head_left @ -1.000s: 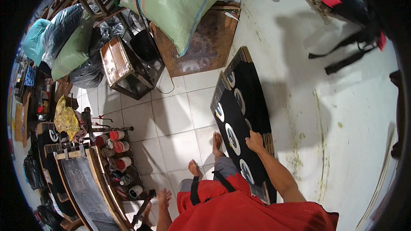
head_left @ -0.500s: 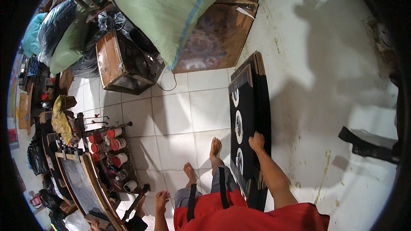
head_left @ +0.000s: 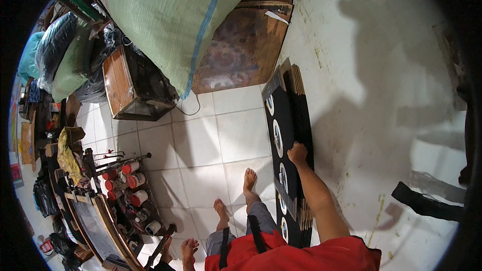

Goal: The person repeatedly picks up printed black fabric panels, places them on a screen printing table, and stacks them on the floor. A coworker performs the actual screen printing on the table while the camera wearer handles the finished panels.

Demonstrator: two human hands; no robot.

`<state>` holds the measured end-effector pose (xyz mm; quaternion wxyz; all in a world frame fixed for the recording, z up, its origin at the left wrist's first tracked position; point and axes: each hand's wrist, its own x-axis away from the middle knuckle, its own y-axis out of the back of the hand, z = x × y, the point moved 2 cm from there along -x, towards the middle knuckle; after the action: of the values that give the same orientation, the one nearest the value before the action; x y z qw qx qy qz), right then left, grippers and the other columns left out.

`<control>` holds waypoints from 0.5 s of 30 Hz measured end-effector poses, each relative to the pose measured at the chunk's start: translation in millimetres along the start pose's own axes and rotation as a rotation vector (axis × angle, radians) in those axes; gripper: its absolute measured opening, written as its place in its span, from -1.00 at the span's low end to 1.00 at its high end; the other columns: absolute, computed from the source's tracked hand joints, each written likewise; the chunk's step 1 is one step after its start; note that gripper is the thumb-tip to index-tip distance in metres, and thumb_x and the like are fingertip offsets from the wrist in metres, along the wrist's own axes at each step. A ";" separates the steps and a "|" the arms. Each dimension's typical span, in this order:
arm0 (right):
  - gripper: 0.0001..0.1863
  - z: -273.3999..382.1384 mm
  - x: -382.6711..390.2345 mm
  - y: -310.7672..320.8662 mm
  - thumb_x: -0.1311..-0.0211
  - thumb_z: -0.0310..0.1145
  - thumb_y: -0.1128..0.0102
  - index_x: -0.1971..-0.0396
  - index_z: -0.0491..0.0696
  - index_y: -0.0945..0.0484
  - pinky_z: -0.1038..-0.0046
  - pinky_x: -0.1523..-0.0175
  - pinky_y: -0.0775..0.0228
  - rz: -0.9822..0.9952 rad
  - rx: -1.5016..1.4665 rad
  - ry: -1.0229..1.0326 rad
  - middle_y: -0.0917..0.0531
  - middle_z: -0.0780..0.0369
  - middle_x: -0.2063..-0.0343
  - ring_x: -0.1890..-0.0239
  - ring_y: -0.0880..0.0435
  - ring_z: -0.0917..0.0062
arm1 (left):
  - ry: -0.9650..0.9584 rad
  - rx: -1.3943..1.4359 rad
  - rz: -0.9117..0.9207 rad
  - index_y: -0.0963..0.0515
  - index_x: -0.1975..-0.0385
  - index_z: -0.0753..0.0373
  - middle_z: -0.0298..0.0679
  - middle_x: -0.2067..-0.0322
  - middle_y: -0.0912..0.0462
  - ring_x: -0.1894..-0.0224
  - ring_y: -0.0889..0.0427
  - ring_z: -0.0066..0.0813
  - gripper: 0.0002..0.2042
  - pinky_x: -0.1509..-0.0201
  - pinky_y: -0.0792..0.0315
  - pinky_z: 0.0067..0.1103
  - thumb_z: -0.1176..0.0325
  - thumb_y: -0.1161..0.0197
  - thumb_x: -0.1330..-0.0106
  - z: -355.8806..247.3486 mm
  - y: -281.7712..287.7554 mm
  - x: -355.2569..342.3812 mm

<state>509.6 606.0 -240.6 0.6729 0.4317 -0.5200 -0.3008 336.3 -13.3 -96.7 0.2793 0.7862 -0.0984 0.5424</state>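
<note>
My right hand [head_left: 297,154] is closed on the upper edge of a black cloth-covered board [head_left: 282,115], with my arm reaching forward over it. White ovals with small dark prints run along the board's face. Behind it, several more boards [head_left: 300,90] with brown edges lean together against the white wall. The fingers hide exactly how the edge is gripped. My left hand [head_left: 190,247] hangs low beside my shorts, fingers loosely apart, holding nothing.
A rack of red-lidded jars [head_left: 138,198] and a wood-framed screen [head_left: 98,226] stand at left, near another person's hand [head_left: 165,252]. Ahead are a wooden box [head_left: 118,78], a big green sack [head_left: 165,25] and a stained wooden panel [head_left: 241,50]. Black cloth [head_left: 424,203] lies at right.
My right hand has moved a little forward with the front board's edge. More ovals show on the board's near part. My left hand stays low, and the whole view has shifted slightly.
</note>
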 end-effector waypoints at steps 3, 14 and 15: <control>-0.66 0.2 4.4 4.1 0.12 -0.35 -0.28 0.31 -0.19 -0.51 0.15 0.10 -0.48 0.042 -0.023 -0.021 -0.60 -0.04 0.33 0.20 -0.60 0.08 | -0.023 0.011 0.005 -0.43 0.12 0.26 -0.26 0.34 -0.60 0.34 -0.58 -0.47 -0.65 0.28 -0.38 -0.52 0.14 -0.18 -0.24 -10.9 -6.0 2.1; -0.69 -11.0 6.6 -5.5 0.16 -0.32 -0.31 0.38 -0.16 -0.54 0.17 0.11 -0.49 -0.005 -0.079 -0.094 -0.60 -0.04 0.34 0.22 -0.61 0.08 | 0.017 -0.053 -0.028 -0.43 0.22 0.20 -0.23 0.29 -0.60 0.31 -0.59 -0.42 -0.74 0.23 -0.42 -0.42 0.16 -0.13 -0.25 -1.5 8.2 5.9; -0.67 -11.3 6.6 -5.9 0.15 -0.31 -0.31 0.35 -0.16 -0.53 0.18 0.09 -0.48 0.029 -0.064 -0.098 -0.60 -0.03 0.32 0.20 -0.60 0.10 | 0.014 -0.041 -0.019 -0.43 0.22 0.20 -0.23 0.29 -0.61 0.31 -0.59 -0.41 -0.74 0.23 -0.42 -0.42 0.16 -0.12 -0.25 -0.1 9.0 6.3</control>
<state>522.5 600.8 -244.0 0.6644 0.3871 -0.5485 -0.3284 334.6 -19.7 -88.0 0.3013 0.7774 -0.1002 0.5430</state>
